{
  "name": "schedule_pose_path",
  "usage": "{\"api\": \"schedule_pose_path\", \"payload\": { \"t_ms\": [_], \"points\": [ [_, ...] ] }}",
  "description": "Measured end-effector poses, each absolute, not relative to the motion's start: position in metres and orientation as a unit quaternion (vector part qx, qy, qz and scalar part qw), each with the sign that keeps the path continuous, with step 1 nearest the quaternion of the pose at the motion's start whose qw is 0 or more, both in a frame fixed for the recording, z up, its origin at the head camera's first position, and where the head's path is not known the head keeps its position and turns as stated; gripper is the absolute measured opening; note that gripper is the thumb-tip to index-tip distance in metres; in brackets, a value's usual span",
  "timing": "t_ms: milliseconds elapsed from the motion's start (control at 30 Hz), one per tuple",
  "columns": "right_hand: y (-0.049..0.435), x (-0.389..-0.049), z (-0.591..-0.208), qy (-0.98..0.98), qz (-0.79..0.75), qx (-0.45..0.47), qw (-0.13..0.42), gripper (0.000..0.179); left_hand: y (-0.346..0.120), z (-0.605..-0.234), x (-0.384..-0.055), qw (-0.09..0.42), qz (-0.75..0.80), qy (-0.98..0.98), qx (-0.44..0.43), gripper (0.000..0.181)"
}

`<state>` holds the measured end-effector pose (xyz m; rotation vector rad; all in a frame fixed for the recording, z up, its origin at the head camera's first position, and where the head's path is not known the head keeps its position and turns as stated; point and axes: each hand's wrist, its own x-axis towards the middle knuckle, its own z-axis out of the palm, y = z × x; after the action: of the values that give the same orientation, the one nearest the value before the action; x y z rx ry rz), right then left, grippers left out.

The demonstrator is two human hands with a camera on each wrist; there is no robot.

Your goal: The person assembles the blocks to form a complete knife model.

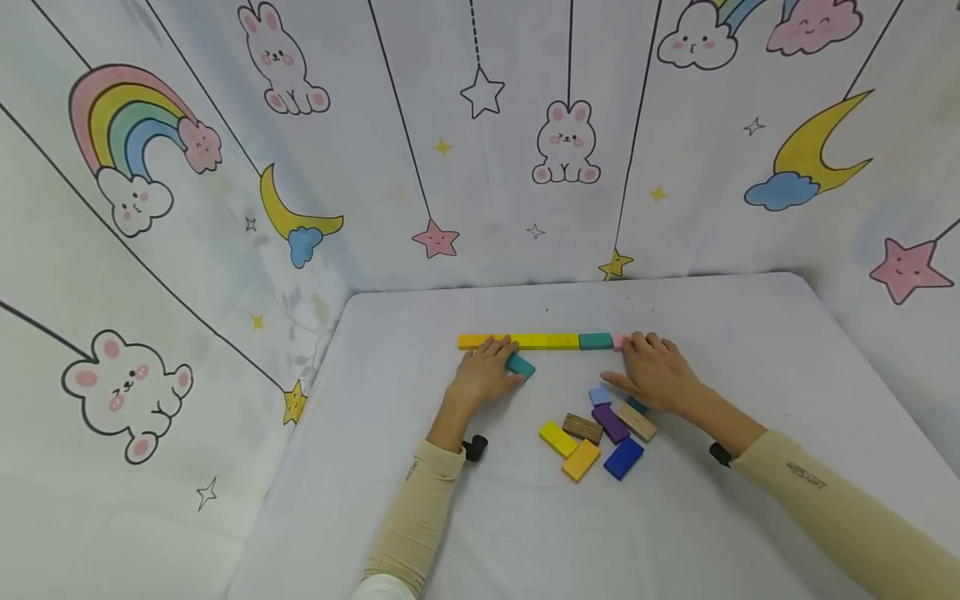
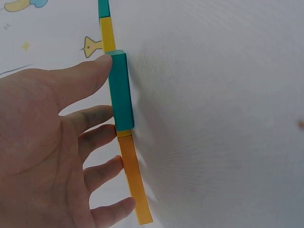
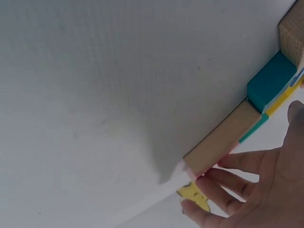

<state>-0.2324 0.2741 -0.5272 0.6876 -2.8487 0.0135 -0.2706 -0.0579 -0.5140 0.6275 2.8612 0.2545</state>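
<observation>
Across the far part of the table runs a row of blocks: orange [image 1: 470, 342], yellow [image 1: 532, 341], teal [image 1: 596, 341] and pink [image 1: 618, 342]. My left hand [image 1: 483, 372] is at the row's left part, fingertips against the orange end. Its thumb and index finger hold a loose teal block [image 2: 122, 92], slanted in front of the row in the head view. At the right end, my right hand [image 1: 660, 373] touches the pink block with its fingertips, the thumb stretched out apart. In the right wrist view a wooden block [image 3: 223, 137] partly hides the pink one.
Loose blocks lie nearer on the white table [image 1: 337, 500]: light blue [image 1: 600, 396], purple [image 1: 611, 423], brown [image 1: 582, 428], light wood [image 1: 637, 422], dark teal [image 1: 637, 405], yellow [image 1: 558, 439], orange [image 1: 581, 460] and blue [image 1: 624, 458]. A patterned curtain [image 1: 510, 192] hangs behind.
</observation>
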Motion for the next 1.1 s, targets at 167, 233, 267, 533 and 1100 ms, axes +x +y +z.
{"api": "schedule_pose_path", "payload": {
  "t_ms": [167, 233, 267, 533, 1100],
  "points": [
    [0.273, -0.238, -0.533, -0.969, 0.005, 0.227, 0.101, 0.072, -0.058, -0.515, -0.272, 0.099, 0.091, 0.968, 0.214, 0.067],
    [0.272, -0.239, -0.534, -0.970, 0.002, 0.223, 0.100, 0.073, -0.058, -0.515, -0.272, 0.097, 0.090, 0.968, 0.215, 0.067],
    [0.272, -0.239, -0.535, -0.970, 0.000, 0.221, 0.100, 0.074, -0.058, -0.515, -0.271, 0.096, 0.090, 0.968, 0.215, 0.067],
    [0.267, -0.237, -0.534, -0.971, -0.005, 0.214, 0.106, 0.076, -0.057, -0.520, -0.273, 0.104, 0.085, 0.969, 0.205, 0.069],
    [0.270, -0.229, -0.531, -0.985, 0.091, 0.140, 0.052, 0.070, -0.058, -0.520, -0.274, 0.098, 0.086, 0.969, 0.212, 0.068]
  ]
}}
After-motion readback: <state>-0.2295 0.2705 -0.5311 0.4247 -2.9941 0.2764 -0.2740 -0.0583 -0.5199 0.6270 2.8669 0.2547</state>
